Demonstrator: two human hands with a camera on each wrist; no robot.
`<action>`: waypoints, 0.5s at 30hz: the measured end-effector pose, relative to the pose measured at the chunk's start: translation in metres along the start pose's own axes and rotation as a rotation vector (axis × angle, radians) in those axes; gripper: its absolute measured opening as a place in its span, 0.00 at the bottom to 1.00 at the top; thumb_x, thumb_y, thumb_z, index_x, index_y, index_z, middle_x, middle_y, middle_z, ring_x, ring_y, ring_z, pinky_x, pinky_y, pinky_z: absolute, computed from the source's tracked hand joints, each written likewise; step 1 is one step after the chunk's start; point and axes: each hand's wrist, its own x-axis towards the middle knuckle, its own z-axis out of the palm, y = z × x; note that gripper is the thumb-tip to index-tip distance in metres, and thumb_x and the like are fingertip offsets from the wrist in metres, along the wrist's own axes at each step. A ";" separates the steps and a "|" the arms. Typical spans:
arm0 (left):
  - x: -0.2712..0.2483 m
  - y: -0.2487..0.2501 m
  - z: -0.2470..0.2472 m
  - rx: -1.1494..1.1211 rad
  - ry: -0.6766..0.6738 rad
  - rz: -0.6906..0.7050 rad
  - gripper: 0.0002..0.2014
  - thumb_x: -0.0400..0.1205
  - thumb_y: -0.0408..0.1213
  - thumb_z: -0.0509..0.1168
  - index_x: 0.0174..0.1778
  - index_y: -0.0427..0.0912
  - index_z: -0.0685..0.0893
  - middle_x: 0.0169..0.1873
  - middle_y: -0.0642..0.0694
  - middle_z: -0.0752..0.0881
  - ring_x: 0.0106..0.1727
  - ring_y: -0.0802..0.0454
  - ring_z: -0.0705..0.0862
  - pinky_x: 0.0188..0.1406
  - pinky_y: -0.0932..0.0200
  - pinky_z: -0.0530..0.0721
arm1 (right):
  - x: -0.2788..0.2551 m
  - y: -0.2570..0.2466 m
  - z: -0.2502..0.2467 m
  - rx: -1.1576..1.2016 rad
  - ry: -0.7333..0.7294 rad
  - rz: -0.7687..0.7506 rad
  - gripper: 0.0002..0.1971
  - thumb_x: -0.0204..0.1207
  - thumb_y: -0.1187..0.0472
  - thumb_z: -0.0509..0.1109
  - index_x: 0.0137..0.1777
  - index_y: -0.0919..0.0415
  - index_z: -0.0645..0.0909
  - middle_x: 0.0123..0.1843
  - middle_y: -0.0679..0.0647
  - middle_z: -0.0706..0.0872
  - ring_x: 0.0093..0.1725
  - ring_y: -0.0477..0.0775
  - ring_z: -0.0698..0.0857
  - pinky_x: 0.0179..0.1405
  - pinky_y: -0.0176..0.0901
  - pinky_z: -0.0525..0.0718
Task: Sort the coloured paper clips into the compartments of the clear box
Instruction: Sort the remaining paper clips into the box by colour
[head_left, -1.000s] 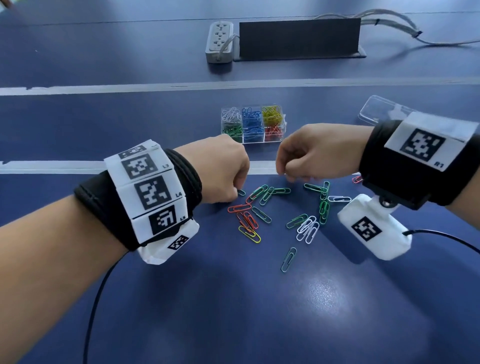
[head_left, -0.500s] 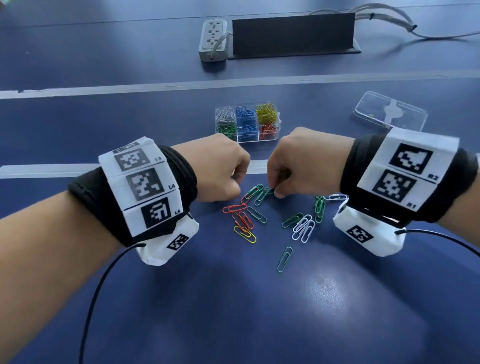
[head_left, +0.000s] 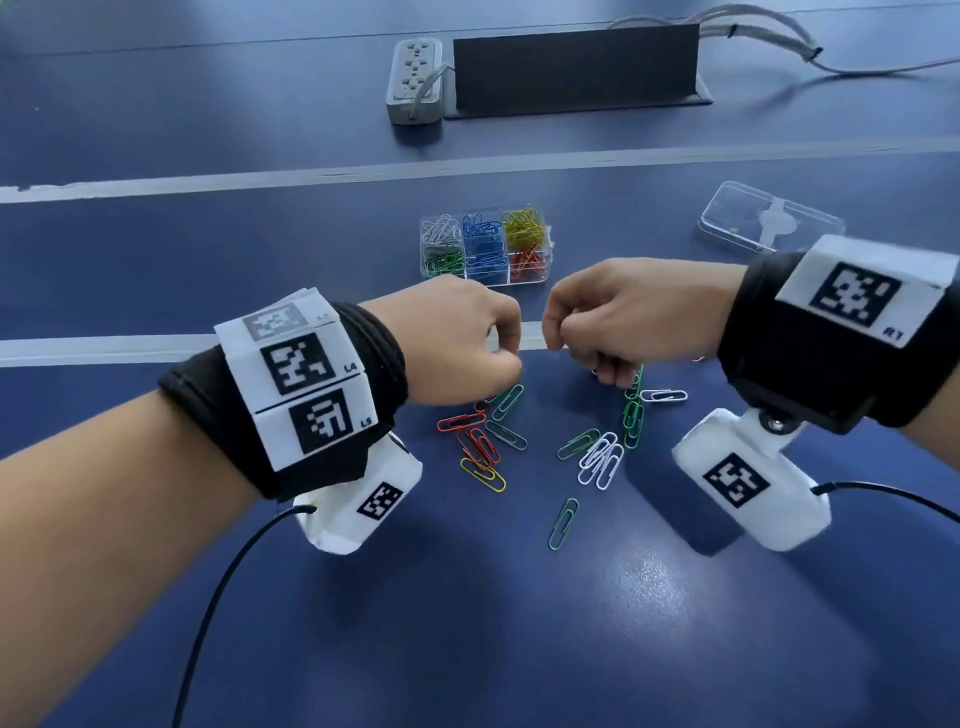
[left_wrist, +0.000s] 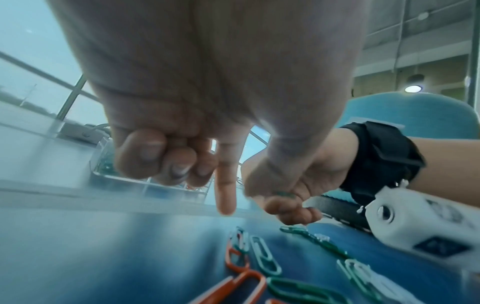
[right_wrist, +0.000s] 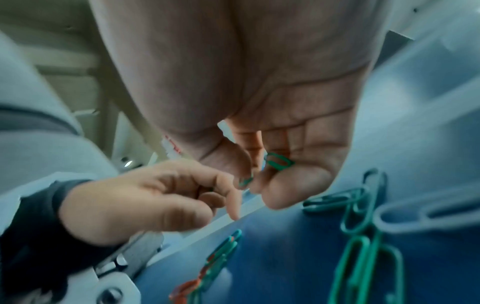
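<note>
Clips (head_left: 597, 457) are light, thin, slippery wire; our right hand (head_left: 623, 317) pinches green ones (right_wrist: 279, 161) edgewise, left hand (head_left: 452, 343) curled, seemingly empty.

The head camera is looking forward and down from above at the left hand (head_left: 457, 345) and right hand (head_left: 618, 322), with the clear box (head_left: 485, 249) just beyond them. Each wrist camera is peering along its palm from very close, low over the table. All three are sharing the loose paper clips (head_left: 597, 457) beneath the hands.
</note>
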 end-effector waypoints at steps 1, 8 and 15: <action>0.000 -0.001 0.001 0.026 -0.005 0.021 0.05 0.77 0.45 0.64 0.45 0.50 0.83 0.33 0.54 0.74 0.44 0.50 0.73 0.47 0.58 0.73 | 0.000 0.003 -0.001 0.129 -0.034 0.031 0.12 0.76 0.70 0.54 0.37 0.59 0.77 0.28 0.55 0.76 0.25 0.55 0.79 0.25 0.40 0.81; -0.001 -0.001 0.003 0.065 -0.011 0.050 0.09 0.77 0.48 0.68 0.45 0.48 0.87 0.34 0.57 0.71 0.44 0.54 0.73 0.50 0.58 0.76 | 0.001 0.014 -0.003 0.489 -0.022 0.034 0.17 0.80 0.59 0.63 0.29 0.57 0.70 0.27 0.53 0.72 0.23 0.52 0.73 0.17 0.34 0.70; -0.003 0.001 0.002 0.005 -0.009 0.037 0.05 0.74 0.41 0.67 0.33 0.47 0.79 0.30 0.55 0.75 0.32 0.60 0.73 0.37 0.62 0.72 | -0.010 0.016 -0.021 -0.138 0.148 -0.026 0.14 0.70 0.52 0.77 0.31 0.55 0.75 0.20 0.46 0.74 0.19 0.42 0.70 0.16 0.29 0.72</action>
